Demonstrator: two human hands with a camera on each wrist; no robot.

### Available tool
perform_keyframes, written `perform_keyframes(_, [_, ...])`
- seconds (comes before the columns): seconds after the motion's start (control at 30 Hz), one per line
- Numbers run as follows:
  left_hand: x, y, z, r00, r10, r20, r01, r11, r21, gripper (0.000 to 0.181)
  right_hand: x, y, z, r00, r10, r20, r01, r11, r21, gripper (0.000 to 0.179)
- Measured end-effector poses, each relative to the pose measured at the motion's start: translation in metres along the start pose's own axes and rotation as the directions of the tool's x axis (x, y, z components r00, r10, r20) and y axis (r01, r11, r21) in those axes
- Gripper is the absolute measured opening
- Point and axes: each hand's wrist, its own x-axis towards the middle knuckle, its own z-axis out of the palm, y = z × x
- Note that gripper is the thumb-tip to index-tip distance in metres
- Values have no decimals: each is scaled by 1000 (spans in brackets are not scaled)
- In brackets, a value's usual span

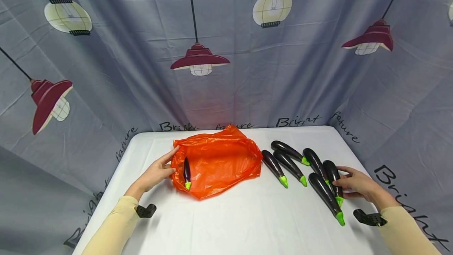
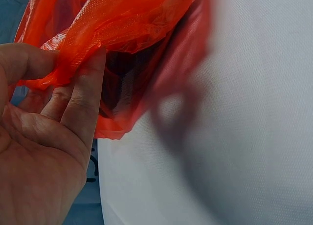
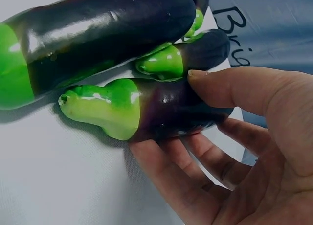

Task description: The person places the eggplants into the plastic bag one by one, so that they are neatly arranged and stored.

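Note:
My left hand pinches the left edge of an orange plastic bag, thumb on one side of the film and fingers on the other in the left wrist view. One dark eggplant with a green stem end shows at the bag's left side. At the right of the table, my right hand holds an eggplant between the thumb above and the fingers along its lower side. Close beside it lies another eggplant, its green end toward me.
Several more eggplants lie between the bag and my right hand, among them one eggplant right at the bag's right edge. A white cloth covers the table. A grey curtain printed with lamps hangs behind it.

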Motion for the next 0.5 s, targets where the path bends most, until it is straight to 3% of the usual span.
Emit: perform_keyframes(0.5, [2, -1, 1, 1000, 11, -5, -11, 1000, 7, 82, 1, 1, 0, 999, -28, -26, 27, 999, -32, 88])
